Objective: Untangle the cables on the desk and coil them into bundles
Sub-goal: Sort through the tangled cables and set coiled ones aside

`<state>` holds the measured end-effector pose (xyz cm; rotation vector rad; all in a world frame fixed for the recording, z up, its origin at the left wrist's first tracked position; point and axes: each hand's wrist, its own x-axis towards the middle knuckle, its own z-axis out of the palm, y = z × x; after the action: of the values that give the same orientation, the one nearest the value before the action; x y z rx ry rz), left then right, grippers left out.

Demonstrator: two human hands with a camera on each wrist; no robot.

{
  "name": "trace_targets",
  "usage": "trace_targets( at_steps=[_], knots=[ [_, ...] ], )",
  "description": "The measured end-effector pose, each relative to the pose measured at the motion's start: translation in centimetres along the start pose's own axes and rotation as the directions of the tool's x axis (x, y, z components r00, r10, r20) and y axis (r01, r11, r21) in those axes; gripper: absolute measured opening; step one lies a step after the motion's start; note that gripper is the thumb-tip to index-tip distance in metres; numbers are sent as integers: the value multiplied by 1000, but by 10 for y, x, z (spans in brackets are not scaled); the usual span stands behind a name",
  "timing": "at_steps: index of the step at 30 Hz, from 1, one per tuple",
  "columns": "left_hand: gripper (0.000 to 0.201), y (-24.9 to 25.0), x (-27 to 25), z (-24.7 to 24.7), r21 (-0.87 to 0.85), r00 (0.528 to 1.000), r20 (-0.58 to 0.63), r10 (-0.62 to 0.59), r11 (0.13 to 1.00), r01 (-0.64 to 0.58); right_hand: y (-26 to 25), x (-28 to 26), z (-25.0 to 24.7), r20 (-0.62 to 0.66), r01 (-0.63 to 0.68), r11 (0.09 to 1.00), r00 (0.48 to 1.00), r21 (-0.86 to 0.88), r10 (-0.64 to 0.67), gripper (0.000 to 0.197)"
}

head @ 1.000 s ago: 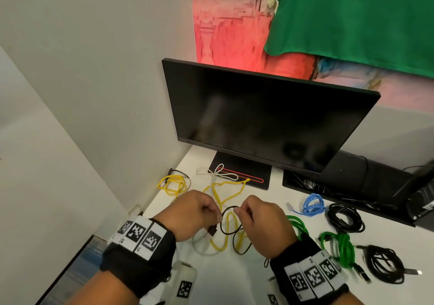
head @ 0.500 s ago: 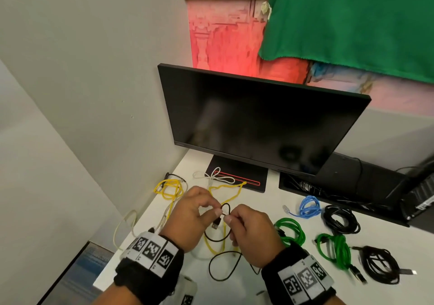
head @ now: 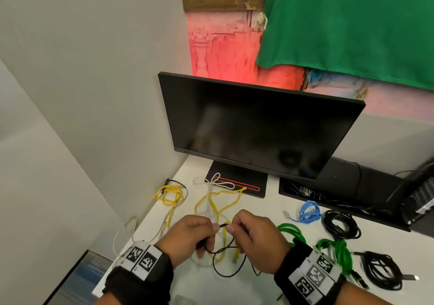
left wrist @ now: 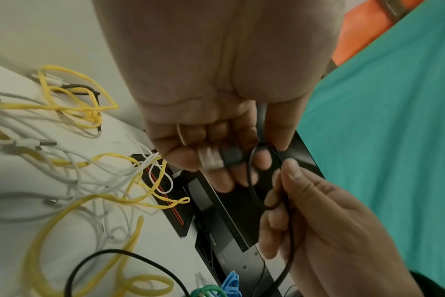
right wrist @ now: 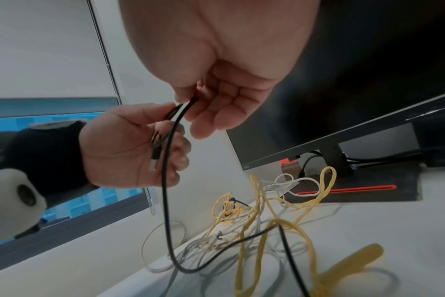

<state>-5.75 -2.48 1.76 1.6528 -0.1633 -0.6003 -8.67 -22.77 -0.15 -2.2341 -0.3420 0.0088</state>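
A thin black cable (head: 226, 273) hangs in a slack loop from both hands above the desk's front. My left hand (head: 211, 230) curls round its USB plug (left wrist: 211, 159) and a small loop of it. My right hand (head: 232, 228) pinches the same black cable (right wrist: 165, 160) between thumb and forefinger, right beside the left hand's fingertips. Beneath the hands, loose yellow cables (head: 218, 202) and white cables (head: 212, 183) lie tangled on the white desk (head: 265, 210). A small yellow bundle (head: 169, 194) sits at the far left.
A black monitor (head: 258, 128) stands behind the tangle on a dark base (head: 237, 184). Coiled bundles lie to the right: blue (head: 310, 212), two green (head: 291, 231) (head: 338, 253) and two black (head: 340, 224) (head: 382, 269). A wall and the desk's left edge (head: 131, 255) are close by.
The hands have drawn together. The wide black loop between them has shrunk to a small one at the left fingertips. More black cable now hangs slack below the hands.
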Motion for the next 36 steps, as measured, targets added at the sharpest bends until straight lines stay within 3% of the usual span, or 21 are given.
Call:
trace_targets(
  at_steps=[4,7,9,11,15,18,20,22,23,25,27,29,32,34,36],
  knots=[
    [29,3,-1,-6,-81,998,62,-25,996,30,-5,2,4,-55,18,998,998,63,-14,20],
    [24,3,2,-4,-172,1000,15,-9,985,12,-8,6,5,-96,-18,979,995,203,38,17],
    [14,5,6,-4,-292,997,-76,1,956,-23,-6,9,8,-28,-118,897,989,425,143,14],
    [16,9,9,-7,-435,988,-151,-7,898,-60,4,9,11,101,-237,804,971,545,218,25],
    [20,18,9,-21,-553,976,-217,12,823,-133,27,5,6,175,-260,857,964,445,201,14],
    [22,19,8,-33,-528,971,-236,31,835,-155,42,7,-8,-2,-277,757,939,591,345,16],
    [23,17,7,-34,-452,975,-216,51,880,-146,47,9,-14,-173,-250,724,874,643,455,17],
    [22,14,6,-30,-382,980,-177,87,912,-150,46,9,-12,-284,-310,818,829,484,482,17],
    [21,13,6,-27,-347,980,-163,112,924,-163,43,8,-8,-267,-353,877,856,326,443,16],
    [19,12,8,-22,-248,976,-155,153,950,-189,28,5,6,-64,-351,936,934,16,351,17],
    [27,11,10,-18,-123,977,-133,168,975,-184,6,2,17,171,-219,954,952,-204,255,13],
    [32,7,9,-16,39,980,-89,180,983,-177,-14,3,21,281,-41,976,954,-214,102,15],
    [30,1,5,-12,242,984,-10,178,955,-170,-36,7,11,155,16,995,988,-102,0,15],
    [30,1,1,-9,224,989,13,144,964,-143,-41,10,2,62,32,996,998,-85,-27,14],
    [31,1,-3,-8,33,994,10,105,994,-105,-41,14,-4,22,36,994,999,-105,-33,17]
  ],
)
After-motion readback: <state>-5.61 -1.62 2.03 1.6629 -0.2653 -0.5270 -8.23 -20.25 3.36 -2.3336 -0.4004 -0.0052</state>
